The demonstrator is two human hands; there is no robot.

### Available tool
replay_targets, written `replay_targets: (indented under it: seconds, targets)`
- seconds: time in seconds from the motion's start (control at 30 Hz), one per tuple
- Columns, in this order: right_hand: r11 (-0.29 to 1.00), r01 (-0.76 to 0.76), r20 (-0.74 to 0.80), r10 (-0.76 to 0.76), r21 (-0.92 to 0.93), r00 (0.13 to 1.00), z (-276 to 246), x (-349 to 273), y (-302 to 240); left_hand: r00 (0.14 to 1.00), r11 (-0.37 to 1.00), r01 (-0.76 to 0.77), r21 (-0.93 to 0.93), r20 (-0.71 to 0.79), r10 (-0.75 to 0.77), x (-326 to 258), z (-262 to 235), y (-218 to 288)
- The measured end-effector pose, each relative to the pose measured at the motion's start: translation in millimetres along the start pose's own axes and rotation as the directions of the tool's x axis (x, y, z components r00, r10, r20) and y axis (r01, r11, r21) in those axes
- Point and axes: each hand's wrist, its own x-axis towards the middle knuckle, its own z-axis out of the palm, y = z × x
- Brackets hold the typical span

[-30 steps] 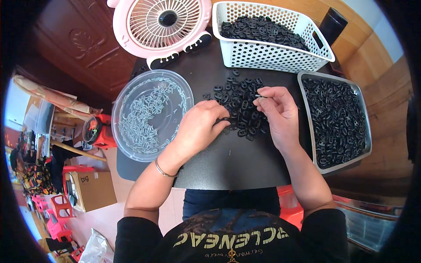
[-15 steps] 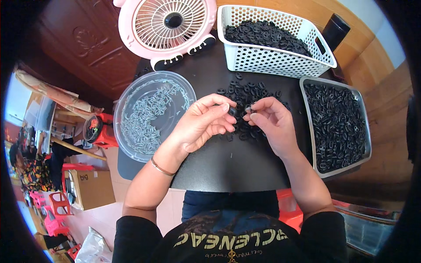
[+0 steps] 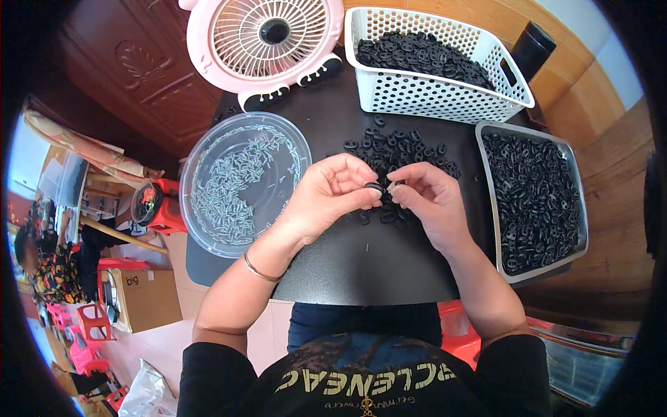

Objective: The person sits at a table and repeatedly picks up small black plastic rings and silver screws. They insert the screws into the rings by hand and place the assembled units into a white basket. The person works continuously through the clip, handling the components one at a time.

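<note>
My left hand (image 3: 326,194) pinches a small black ring-shaped part (image 3: 375,187) between thumb and fingers, above the black tabletop (image 3: 361,264). My right hand (image 3: 427,201) meets it fingertip to fingertip and holds a tiny pale pin (image 3: 392,187) against the part. Just behind both hands lies a loose pile of the same black parts (image 3: 399,149). A round clear lid (image 3: 240,181) filled with small silvery pins sits left of my left hand.
A white perforated basket (image 3: 438,94) of black parts stands at the back. A grey metal tray (image 3: 535,198) of black parts lies to the right. A pink desk fan (image 3: 260,35) stands at the back left. Red stools and a cardboard box (image 3: 142,299) are on the floor at left.
Both hands left the pile of black parts and came together nearer to me, the left now holding a black part and the right pressing a small pin to it.
</note>
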Motion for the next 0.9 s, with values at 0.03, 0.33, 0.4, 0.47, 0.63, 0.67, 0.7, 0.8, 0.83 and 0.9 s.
replay_targets:
  seconds: [0.03, 0.33, 0.4, 0.47, 0.63, 0.67, 0.7, 0.8, 0.83, 0.9]
  targets:
    - [0.999, 0.000, 0.002, 0.000, 0.033, 1.000, 1.3, -0.4, 0.5, 1.000, 1.000, -0.005, 0.023, 0.002, 0.005, 0.1, 0.2, 0.1]
    - [0.997, 0.039, 0.003, -0.039, 0.061, 0.999, 1.0, 0.2, 2.4, 0.998, 1.000, -0.011, 0.011, -0.067, 0.012, 1.0, 0.4, -2.3]
    - [0.997, 0.045, 0.001, -0.045, 0.061, 0.999, 0.9, 0.1, 2.7, 0.998, 1.000, 0.000, -0.023, -0.061, -0.001, 1.3, 0.5, -1.8]
    - [0.996, 0.060, -0.002, -0.060, 0.066, 0.998, 0.8, 0.4, 3.9, 0.999, 0.999, 0.003, -0.036, -0.034, -0.004, 1.4, -1.2, -2.9]
    - [0.996, 0.072, -0.012, -0.071, 0.056, 0.997, 0.6, 0.4, 5.0, 1.000, 0.995, 0.002, -0.100, -0.014, -0.004, 1.0, -0.8, -3.1]
    - [0.995, 0.077, -0.011, -0.076, 0.060, 0.997, 0.3, 0.5, 5.0, 1.000, 0.993, 0.012, -0.114, -0.023, -0.014, 0.6, 0.4, -1.6]
    - [0.996, 0.067, -0.011, -0.067, 0.063, 0.998, -0.2, 0.4, 5.1, 0.999, 0.995, 0.021, -0.094, -0.024, -0.023, 0.1, 1.2, -0.3]
    - [0.997, 0.052, -0.020, -0.051, 0.054, 0.999, -0.7, -0.1, 4.4, 0.999, 1.000, 0.016, -0.018, -0.030, -0.016, -0.7, 2.1, 0.9]
    - [0.998, 0.055, -0.027, -0.053, 0.041, 0.998, -0.5, 0.0, 4.2, 0.999, 1.000, -0.008, 0.018, -0.034, 0.009, -0.2, 1.7, -0.3]
    - [0.997, 0.061, -0.034, -0.060, 0.038, 0.998, -0.5, 0.3, 4.7, 0.999, 0.998, -0.029, 0.049, -0.038, 0.031, 0.4, 0.5, -2.0]
